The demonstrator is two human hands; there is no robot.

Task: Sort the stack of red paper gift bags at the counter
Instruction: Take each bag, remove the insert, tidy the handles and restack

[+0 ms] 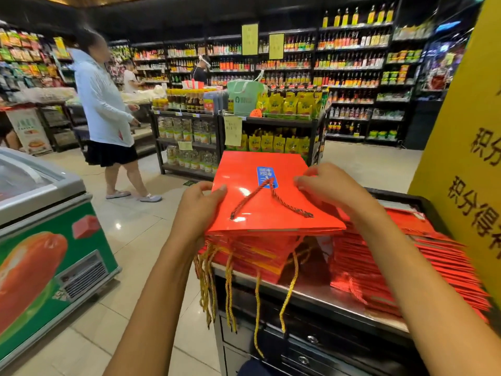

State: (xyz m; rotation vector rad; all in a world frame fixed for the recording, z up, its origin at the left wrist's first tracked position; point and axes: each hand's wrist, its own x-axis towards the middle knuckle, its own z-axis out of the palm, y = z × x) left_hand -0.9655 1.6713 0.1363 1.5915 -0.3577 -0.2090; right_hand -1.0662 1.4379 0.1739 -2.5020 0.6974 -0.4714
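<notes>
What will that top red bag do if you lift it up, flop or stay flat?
The top red bag looks flat and keeps its shape between the left hand and right hand, so it is probably fairly stiff and light. Its shiny face may be slippery. The rope handle lies loose and would likely dangle.

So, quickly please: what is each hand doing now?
Left hand: grips the left edge of the top red bag.
Right hand: pinches the bag's right edge.
</notes>
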